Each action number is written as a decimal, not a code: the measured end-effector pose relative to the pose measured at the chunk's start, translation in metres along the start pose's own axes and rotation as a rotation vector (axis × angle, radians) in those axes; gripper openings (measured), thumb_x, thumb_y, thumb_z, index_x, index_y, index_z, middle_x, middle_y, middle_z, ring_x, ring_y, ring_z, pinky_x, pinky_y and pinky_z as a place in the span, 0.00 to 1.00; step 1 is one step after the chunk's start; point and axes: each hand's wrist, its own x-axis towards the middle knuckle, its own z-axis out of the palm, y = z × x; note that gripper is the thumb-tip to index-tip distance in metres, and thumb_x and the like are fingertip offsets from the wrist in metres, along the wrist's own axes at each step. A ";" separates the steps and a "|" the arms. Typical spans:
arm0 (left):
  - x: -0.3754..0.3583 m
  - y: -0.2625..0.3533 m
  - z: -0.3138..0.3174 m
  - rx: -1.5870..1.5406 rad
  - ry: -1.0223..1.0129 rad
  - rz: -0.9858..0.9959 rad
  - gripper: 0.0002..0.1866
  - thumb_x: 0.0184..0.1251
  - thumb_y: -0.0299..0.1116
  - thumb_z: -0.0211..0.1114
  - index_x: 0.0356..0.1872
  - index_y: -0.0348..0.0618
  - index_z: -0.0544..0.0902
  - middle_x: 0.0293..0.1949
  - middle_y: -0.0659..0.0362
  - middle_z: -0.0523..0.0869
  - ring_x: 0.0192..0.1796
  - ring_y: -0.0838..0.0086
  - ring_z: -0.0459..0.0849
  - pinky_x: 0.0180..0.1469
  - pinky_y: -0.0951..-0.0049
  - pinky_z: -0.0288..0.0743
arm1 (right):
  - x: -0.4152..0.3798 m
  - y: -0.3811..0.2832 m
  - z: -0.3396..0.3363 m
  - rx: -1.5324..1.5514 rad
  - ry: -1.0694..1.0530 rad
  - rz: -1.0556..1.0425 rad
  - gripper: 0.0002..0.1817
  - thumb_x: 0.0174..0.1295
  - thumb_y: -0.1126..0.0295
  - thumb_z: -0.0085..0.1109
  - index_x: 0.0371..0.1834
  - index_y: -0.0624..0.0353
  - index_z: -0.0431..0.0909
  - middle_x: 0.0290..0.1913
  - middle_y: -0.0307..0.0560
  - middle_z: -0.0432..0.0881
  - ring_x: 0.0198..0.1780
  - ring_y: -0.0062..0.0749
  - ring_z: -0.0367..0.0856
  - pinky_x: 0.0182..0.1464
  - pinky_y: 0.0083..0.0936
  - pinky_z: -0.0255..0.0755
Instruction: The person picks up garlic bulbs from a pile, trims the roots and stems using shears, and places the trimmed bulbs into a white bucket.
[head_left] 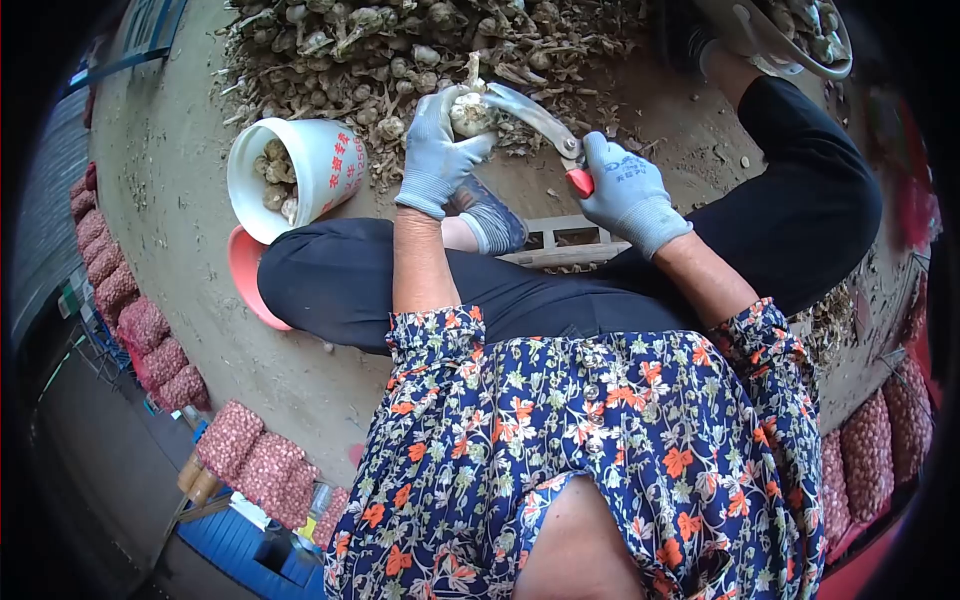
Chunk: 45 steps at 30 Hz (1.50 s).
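My left hand (436, 155), in a pale grey-blue glove, is closed around a garlic bulb (472, 116) whose short stalk points up. In the same kind of glove, my right hand (628, 193) grips the red handle of a pair of pruning shears (545, 128). The curved metal blades reach left, with their tips beside the stalk at the top of the bulb. Just beyond both hands lies a large heap of dried garlic (400, 70) with stalks and roots attached.
Left of my knee a white bucket (312, 170) leans tilted, holding several bulbs, beside a red-orange basin (245, 275). Another container (838, 65) with garlic stands at the upper right. Filled mesh sacks (265, 465) line the left side, and more sacks (868, 455) stand at right.
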 end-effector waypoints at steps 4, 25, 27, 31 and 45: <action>-0.002 0.005 -0.001 0.070 0.046 0.054 0.30 0.36 0.29 0.73 0.49 0.39 0.77 0.43 0.53 0.79 0.45 0.66 0.81 0.49 0.71 0.75 | 0.002 0.001 0.006 -0.270 0.301 -0.224 0.20 0.57 0.54 0.57 0.43 0.57 0.69 0.35 0.48 0.79 0.37 0.46 0.81 0.42 0.41 0.71; -0.018 -0.005 0.015 -1.685 -0.127 -0.343 0.20 0.63 0.44 0.59 0.51 0.44 0.77 0.43 0.52 0.82 0.32 0.72 0.76 0.32 0.73 0.69 | 0.011 -0.003 0.011 0.510 -0.203 -0.278 0.30 0.57 0.48 0.59 0.50 0.63 0.68 0.45 0.59 0.78 0.47 0.46 0.78 0.51 0.34 0.69; -0.015 -0.015 0.013 -1.804 -0.227 -0.303 0.21 0.63 0.47 0.59 0.51 0.44 0.77 0.43 0.51 0.82 0.31 0.72 0.75 0.30 0.73 0.68 | 0.011 -0.006 0.003 0.504 -0.251 -0.258 0.34 0.57 0.51 0.61 0.58 0.67 0.64 0.51 0.60 0.76 0.53 0.42 0.75 0.56 0.30 0.66; -0.016 -0.018 0.012 -1.882 -0.320 -0.350 0.21 0.65 0.51 0.57 0.50 0.47 0.78 0.40 0.50 0.82 0.24 0.73 0.73 0.26 0.74 0.64 | 0.013 -0.011 -0.003 0.471 -0.293 -0.261 0.41 0.57 0.53 0.62 0.66 0.71 0.58 0.57 0.60 0.75 0.59 0.36 0.72 0.62 0.26 0.63; 0.002 -0.050 -0.115 0.406 1.065 -0.825 0.27 0.56 0.34 0.60 0.57 0.38 0.66 0.43 0.48 0.74 0.35 0.62 0.82 0.34 0.68 0.79 | 0.028 0.012 0.033 0.942 -0.286 0.154 0.16 0.57 0.59 0.59 0.29 0.61 0.69 0.22 0.43 0.75 0.23 0.25 0.75 0.29 0.27 0.72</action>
